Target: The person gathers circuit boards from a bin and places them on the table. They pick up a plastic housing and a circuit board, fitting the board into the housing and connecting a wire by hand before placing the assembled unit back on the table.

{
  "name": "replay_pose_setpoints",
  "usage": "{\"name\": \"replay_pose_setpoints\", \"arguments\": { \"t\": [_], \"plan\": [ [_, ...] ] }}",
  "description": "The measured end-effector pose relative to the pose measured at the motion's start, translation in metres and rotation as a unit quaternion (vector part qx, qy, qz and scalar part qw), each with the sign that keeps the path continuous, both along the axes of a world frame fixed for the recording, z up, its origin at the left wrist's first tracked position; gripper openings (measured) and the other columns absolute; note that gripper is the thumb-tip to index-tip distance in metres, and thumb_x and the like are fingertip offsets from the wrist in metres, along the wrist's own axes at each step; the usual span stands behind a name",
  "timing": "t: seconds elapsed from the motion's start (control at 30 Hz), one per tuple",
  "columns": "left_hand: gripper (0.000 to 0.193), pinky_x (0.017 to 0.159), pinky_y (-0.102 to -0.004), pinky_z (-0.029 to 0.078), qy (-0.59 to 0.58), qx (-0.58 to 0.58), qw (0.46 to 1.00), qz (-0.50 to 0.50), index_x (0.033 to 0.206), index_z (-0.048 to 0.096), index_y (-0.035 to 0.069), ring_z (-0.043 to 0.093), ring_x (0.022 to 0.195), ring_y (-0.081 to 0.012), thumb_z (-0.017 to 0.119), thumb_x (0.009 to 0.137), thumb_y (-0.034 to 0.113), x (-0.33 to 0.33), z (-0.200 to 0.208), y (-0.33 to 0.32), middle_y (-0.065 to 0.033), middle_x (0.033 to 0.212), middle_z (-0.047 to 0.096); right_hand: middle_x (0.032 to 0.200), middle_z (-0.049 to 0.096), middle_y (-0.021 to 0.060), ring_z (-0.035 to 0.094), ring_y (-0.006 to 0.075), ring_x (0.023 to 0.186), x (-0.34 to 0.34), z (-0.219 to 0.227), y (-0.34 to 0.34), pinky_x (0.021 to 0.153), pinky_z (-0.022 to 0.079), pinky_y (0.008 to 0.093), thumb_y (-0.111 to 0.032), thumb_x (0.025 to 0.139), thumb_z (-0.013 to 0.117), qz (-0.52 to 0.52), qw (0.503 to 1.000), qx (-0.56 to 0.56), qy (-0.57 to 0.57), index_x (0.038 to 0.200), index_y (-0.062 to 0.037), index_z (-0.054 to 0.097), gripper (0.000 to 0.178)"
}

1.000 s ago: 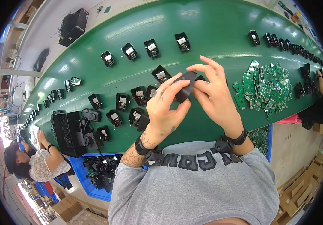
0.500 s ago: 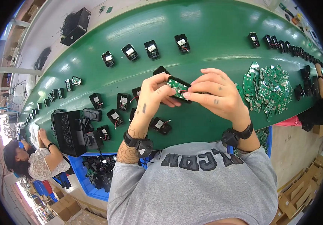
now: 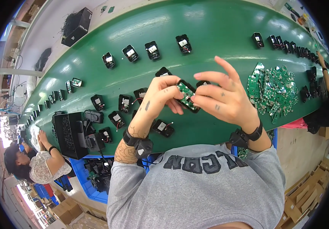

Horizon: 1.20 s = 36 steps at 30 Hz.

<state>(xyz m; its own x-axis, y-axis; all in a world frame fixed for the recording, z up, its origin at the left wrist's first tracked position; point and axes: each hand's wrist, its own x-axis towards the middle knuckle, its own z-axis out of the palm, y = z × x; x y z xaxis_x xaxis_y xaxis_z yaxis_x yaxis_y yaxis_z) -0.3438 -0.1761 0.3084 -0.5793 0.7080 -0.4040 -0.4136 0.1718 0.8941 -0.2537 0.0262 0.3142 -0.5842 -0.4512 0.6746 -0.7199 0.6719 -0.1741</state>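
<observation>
Over the table, my left hand (image 3: 160,93) grips a small black plastic housing (image 3: 197,110) with a green circuit board (image 3: 187,94) lying in its open face. The left thumb presses on the board's left part. At the right side of the housing, my right hand (image 3: 225,97) pinches the edge with thumb and fingertips, its index finger raised and stretched out. Exactly what those fingertips grip is partly hidden. Just beyond my left hand another black housing (image 3: 163,71) stands on the green table (image 3: 210,42). Several open housings (image 3: 125,103) with white parts and red wires lie left of my hands.
A heap of green circuit boards (image 3: 273,91) lies to the right. Across the far side runs a row of open housings (image 3: 153,50). At left stand a black bin (image 3: 69,133) and a blue crate (image 3: 90,191). A co-worker (image 3: 46,164) works at far left; another person's arm (image 3: 323,65) reaches in at right.
The held housing has turned, its right end now pointing more toward me. My right index finger has lifted off it. Housings in the far row have shifted slightly left.
</observation>
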Motion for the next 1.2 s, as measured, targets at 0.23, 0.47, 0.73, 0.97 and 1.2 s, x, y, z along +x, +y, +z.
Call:
{"name": "replay_pose_setpoints", "arguments": {
  "t": [0.23, 0.47, 0.73, 0.97, 1.2],
  "plan": [
    [0.031, 0.055, -0.0218, 0.052, 0.411, -0.003, 0.901, 0.143, 0.102, 0.063, -0.002, 0.064, 0.062, -0.0082, 0.068, 0.073, 0.007, 0.029, -0.007, 0.013, -0.0063, 0.075, 0.066, 0.075, 0.060, 0.0040, 0.055, 0.0259, 0.099, 0.005, -0.012, -0.027, 0.084, 0.044, 0.0372, -0.001, 0.069, 0.074, -0.225, 0.908, -0.303, -0.183, 0.078, -0.0051, 0.070, 0.011],
    [0.032, 0.056, -0.0202, 0.052, 0.379, 0.041, 0.903, 0.197, 0.104, 0.063, -0.003, 0.063, 0.065, -0.0062, 0.067, 0.074, 0.005, 0.033, -0.016, 0.025, -0.0055, 0.078, 0.067, 0.071, 0.059, 0.0039, 0.055, 0.0246, 0.098, 0.002, -0.023, -0.028, 0.082, 0.045, 0.0362, -0.002, 0.069, 0.075, -0.236, 0.887, -0.356, -0.174, 0.078, -0.0060, 0.071, 0.011],
    [0.030, 0.059, -0.0203, 0.053, 0.367, 0.086, 0.898, 0.228, 0.107, 0.062, -0.005, 0.063, 0.070, -0.0062, 0.065, 0.078, 0.002, 0.029, -0.027, 0.030, -0.0050, 0.083, 0.067, 0.084, 0.061, 0.0027, 0.054, 0.0260, 0.102, 0.003, -0.027, -0.026, 0.084, 0.045, 0.0371, -0.001, 0.067, 0.075, -0.193, 0.915, -0.311, -0.171, 0.089, -0.0070, 0.072, 0.023],
    [0.033, 0.064, -0.0243, 0.055, 0.131, 0.081, 0.973, 0.175, 0.116, 0.055, -0.004, 0.066, 0.079, -0.0142, 0.062, 0.085, 0.004, 0.019, -0.027, 0.022, -0.0108, 0.098, 0.065, 0.126, 0.059, 0.0134, 0.048, 0.0366, 0.124, -0.001, -0.013, -0.020, 0.096, 0.045, 0.0441, -0.004, 0.063, 0.078, -0.190, 0.962, -0.157, -0.117, 0.087, -0.0041, 0.065, 0.027],
    [0.048, 0.072, -0.0334, 0.052, 0.366, -0.122, 0.914, 0.123, 0.127, 0.050, 0.003, 0.066, 0.084, -0.0207, 0.058, 0.091, 0.034, -0.051, -0.033, 0.001, -0.0127, 0.097, 0.067, 0.088, 0.067, 0.0071, 0.059, 0.0167, 0.078, -0.058, -0.074, 0.040, 0.074, 0.047, 0.0294, -0.014, 0.072, 0.076, -0.270, 0.863, -0.291, -0.311, 0.088, 0.0005, 0.064, 0.025]
  ]
}}
